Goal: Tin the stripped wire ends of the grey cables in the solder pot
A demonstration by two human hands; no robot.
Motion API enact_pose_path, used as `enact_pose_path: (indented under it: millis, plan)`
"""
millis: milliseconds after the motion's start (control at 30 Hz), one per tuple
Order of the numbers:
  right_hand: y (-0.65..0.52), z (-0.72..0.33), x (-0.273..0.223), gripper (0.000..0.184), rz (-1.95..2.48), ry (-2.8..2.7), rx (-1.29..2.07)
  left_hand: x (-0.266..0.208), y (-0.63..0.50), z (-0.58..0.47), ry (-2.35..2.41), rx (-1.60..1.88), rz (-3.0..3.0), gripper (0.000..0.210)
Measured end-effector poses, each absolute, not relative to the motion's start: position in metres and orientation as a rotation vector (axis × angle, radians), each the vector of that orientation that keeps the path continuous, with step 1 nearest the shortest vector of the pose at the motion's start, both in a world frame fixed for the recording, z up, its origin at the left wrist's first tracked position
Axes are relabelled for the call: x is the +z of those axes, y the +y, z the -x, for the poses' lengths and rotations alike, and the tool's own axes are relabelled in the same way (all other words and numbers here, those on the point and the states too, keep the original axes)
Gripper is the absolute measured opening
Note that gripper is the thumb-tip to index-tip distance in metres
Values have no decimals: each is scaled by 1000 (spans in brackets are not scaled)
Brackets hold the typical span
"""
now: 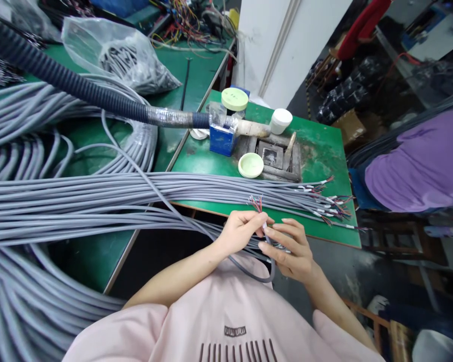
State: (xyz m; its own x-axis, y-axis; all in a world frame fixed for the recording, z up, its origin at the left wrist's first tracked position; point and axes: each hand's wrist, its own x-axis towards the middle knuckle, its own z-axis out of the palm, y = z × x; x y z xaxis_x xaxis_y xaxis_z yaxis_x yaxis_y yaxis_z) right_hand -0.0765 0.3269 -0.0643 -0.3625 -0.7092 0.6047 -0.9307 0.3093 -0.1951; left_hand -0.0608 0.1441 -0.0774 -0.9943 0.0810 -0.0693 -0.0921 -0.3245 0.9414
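Observation:
My left hand [241,231] pinches the end of a grey cable [271,269] between thumb and fingers, just below its fanned-out red and pale wires [255,203]. White wrapping [264,225] shows on the cable at my fingertips. On the other side, my right hand [292,249] has its thumb and forefinger at the same cable, a little lower, with its other fingers loosely spread. From there the cable loops down in front of the shirt. Behind my hands lies a long bundle of grey cables [196,186], with several stripped, coloured wire ends [337,203] at the right.
A soldering pot [272,157] with a brush [289,151] sits on the green table [320,146], near a pale green lid [251,165] and a white tub [281,120]. A ribbed hose [109,98] rests over a blue box [222,140]. Another person in purple [419,161] is at right.

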Motion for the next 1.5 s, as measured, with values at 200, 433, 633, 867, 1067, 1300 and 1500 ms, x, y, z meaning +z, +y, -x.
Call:
enact_pose_path:
  millis: [200,433,633,867,1067,1300,1500]
  plan:
    - [327,74,-64,36,-1484,-2144,729,-76,144,59,1745,2499,26,48]
    - [326,70,-63,37,-1264,-2284,1125,-72,145,62,1740,2479,32,49]
    - [311,63,-70,15,-1022,-2644,1674,-77,146,64,1833,2454,-28,43]
    - [301,47,-79,21,-788,-2718,2071,-76,144,64,2094,2465,-188,32]
    - [303,44,-81,21,-716,-2723,2100,-84,148,63,2036,2507,-197,36]
    - [299,46,-92,31,-552,-2443,2534,-88,153,63,1856,2492,-126,36]
    - [291,50,-102,34,-446,-2042,2868,-84,153,64,1674,2567,-3,31]
